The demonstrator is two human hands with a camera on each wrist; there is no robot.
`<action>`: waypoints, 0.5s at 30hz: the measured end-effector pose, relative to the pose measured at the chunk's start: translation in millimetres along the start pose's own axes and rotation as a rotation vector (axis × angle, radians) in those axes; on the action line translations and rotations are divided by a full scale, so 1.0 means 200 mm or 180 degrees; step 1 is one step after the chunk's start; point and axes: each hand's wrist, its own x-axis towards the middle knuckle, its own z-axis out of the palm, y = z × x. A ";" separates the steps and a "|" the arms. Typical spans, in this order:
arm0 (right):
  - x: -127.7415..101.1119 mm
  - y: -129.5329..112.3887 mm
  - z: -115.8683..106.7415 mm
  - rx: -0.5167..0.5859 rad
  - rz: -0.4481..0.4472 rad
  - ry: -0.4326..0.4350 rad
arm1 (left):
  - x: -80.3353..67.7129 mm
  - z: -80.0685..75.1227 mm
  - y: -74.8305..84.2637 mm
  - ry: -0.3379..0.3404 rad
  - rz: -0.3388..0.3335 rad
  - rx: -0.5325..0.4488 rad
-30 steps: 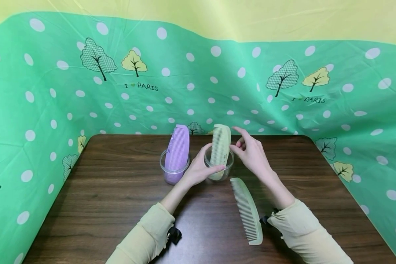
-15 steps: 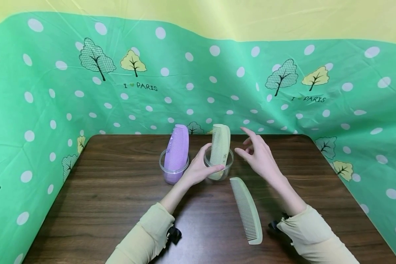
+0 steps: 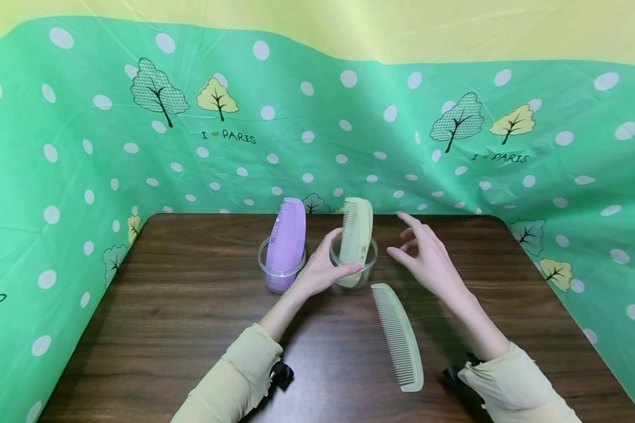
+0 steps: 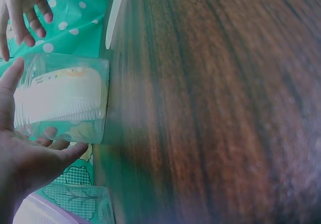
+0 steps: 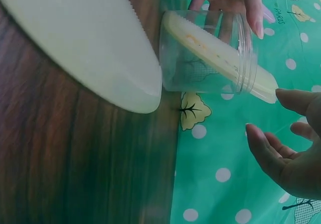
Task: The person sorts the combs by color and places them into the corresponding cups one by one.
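My left hand [image 3: 320, 271] grips a clear plastic jar [image 5: 173, 78] from its left side, thumb across the front. A pale green comb [image 3: 356, 232] leans inside that jar, its upper end sticking out above the rim. My right hand [image 3: 428, 261] is held to the right of the jar, apart from it, with fingers spread and nothing in them. Another pale green comb [image 3: 398, 338] lies flat on the table, below and between the hands. Left of my left hand, a purple comb [image 3: 287, 235] stands in a second clear jar [image 3: 262, 267].
The dark wooden table [image 3: 190, 329] ends at a back edge close behind the jars. Beyond it hangs a green dotted cloth [image 3: 317, 111] with printed trees, which also runs along both sides.
My right hand has drawn away from the jar, to the right and slightly toward me. My left hand stays on the jar, and the combs have not moved.
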 end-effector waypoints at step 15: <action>-0.14 0.03 0.00 -0.0111 0.0118 -0.0617 | 0.00 0.00 0.01 0.0044 -0.0105 0.0050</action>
